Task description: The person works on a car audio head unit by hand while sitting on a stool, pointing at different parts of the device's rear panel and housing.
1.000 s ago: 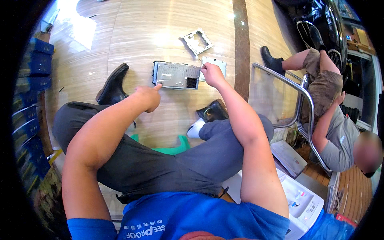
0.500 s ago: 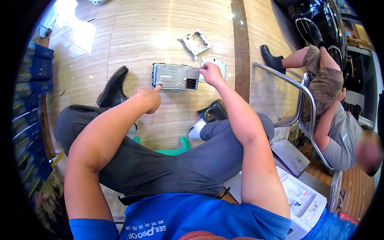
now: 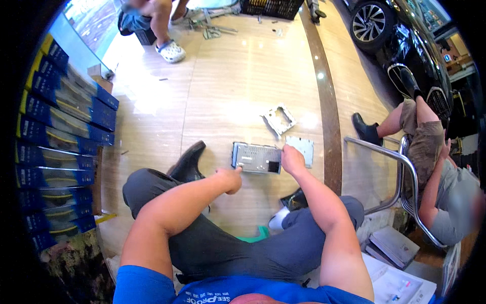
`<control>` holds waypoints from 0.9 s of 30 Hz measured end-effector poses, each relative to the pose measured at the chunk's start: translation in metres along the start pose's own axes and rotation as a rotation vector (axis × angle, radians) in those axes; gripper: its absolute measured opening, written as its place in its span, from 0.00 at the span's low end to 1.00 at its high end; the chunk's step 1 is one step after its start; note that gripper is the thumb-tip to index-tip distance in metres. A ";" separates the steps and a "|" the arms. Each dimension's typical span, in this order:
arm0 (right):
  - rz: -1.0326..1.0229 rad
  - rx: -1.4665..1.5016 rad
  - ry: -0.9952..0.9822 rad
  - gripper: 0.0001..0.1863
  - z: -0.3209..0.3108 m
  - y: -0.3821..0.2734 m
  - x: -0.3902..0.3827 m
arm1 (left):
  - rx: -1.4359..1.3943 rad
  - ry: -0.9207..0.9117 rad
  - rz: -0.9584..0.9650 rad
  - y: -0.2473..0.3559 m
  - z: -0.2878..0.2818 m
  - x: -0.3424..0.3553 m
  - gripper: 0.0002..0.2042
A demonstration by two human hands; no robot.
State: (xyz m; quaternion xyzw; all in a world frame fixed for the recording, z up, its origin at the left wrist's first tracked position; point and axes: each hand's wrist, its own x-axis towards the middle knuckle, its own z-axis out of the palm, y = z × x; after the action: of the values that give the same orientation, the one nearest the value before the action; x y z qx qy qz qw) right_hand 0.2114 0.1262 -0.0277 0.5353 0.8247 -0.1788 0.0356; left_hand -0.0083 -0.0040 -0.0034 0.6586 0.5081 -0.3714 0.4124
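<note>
A silver metal car stereo (image 3: 253, 158) lies flat on the floor between my feet, with a dark block at its near right corner. My left hand (image 3: 230, 179) has its index finger stretched onto the stereo's near left edge and the other fingers curled, holding nothing. At the right end of the stereo, my right hand (image 3: 292, 159) is closed in a pinch. What sits between those fingertips, if anything, is hidden. A flat metal plate (image 3: 306, 148) lies partly behind the right hand. Beyond it rests a pale open frame (image 3: 280, 120).
Blue boxes (image 3: 61, 121) are stacked along the left. On the right, a person (image 3: 422, 126) sits on a chrome-framed chair (image 3: 415, 182) beside a black car (image 3: 400, 40). Another person's white clog (image 3: 171, 51) and a black crate (image 3: 272, 7) are at the far side.
The view has tilted up, bringing the far floor, the crate and another person's leg into sight. Both hands stay at the same ends of the stereo.
</note>
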 end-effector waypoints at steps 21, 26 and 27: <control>-0.078 -0.178 -0.043 0.08 -0.004 -0.008 -0.001 | 0.031 -0.029 0.059 0.004 -0.005 0.008 0.31; -0.088 -0.214 -0.038 0.10 0.003 -0.003 0.004 | 0.169 -0.034 0.041 0.006 -0.007 -0.002 0.21; -0.088 -0.214 -0.039 0.10 0.003 -0.002 0.004 | 0.138 -0.021 0.041 0.007 -0.008 -0.006 0.21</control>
State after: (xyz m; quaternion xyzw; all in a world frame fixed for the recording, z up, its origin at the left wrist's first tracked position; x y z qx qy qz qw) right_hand 0.2071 0.1284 -0.0310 0.4879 0.8611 -0.1014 0.1009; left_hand -0.0021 0.0007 0.0060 0.6921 0.4633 -0.4037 0.3788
